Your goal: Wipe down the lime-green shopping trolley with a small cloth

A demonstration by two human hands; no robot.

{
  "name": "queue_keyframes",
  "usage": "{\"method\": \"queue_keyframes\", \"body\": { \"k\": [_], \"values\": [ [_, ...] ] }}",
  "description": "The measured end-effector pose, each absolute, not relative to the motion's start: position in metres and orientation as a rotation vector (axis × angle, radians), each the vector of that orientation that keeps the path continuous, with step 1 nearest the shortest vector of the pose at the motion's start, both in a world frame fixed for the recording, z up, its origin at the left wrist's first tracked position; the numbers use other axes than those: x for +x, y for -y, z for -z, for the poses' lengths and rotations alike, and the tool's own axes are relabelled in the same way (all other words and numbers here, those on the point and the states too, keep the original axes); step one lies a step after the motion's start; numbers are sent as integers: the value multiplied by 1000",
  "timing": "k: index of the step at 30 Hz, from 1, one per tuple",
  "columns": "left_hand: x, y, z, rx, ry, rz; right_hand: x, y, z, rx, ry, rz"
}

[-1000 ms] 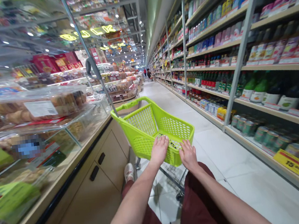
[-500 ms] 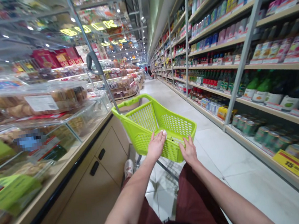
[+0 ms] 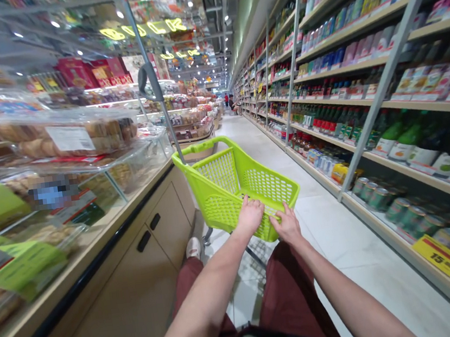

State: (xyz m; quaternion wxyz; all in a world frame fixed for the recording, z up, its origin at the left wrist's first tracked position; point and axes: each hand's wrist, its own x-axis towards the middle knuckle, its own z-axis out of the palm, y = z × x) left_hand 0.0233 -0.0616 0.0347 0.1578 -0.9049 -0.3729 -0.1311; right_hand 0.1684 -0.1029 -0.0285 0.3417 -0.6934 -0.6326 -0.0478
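A bright green plastic shopping cart basket point(image 3: 220, 211) with perforated sides stands tilted in view in front of me. My left hand point(image 3: 251, 214) lies over its near rim, fingers curled around the edge. My right hand point(image 3: 287, 225) is at the same rim near the right corner, its fingers bent over the edge and thumb pointing left. The basket's inner floor shows partly behind my hands, and a grey metal frame is below it.
To the left runs a wooden counter point(image 3: 135, 272) with packaged baked goods point(image 3: 69, 138) and a grey pole point(image 3: 158, 92). Shelves of bottles and cans point(image 3: 392, 208) line the right. A pale tiled aisle point(image 3: 245, 136) stretches ahead, with people far off.
My left hand has shifted right along the rim, and its fingers have curled over it. My right hand's fingers have bent more. The surroundings have moved slightly right in view.
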Motion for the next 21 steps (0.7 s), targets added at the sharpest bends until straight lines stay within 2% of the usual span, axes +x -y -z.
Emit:
{"method": "queue_keyframes", "body": {
  "k": [5,9,13,21],
  "values": [
    [25,64,-32,-2576,975,431,192,101,22,-1794,1727,118],
    [-5,50,-33,-2523,1019,482,202,107,11,-1928,1731,150],
    [-35,36,-33,-2442,1175,501,178,110,6,-2035,1655,270],
    [-8,49,-33,-2511,969,463,125,93,3,-1931,1801,183]
  ]
}}
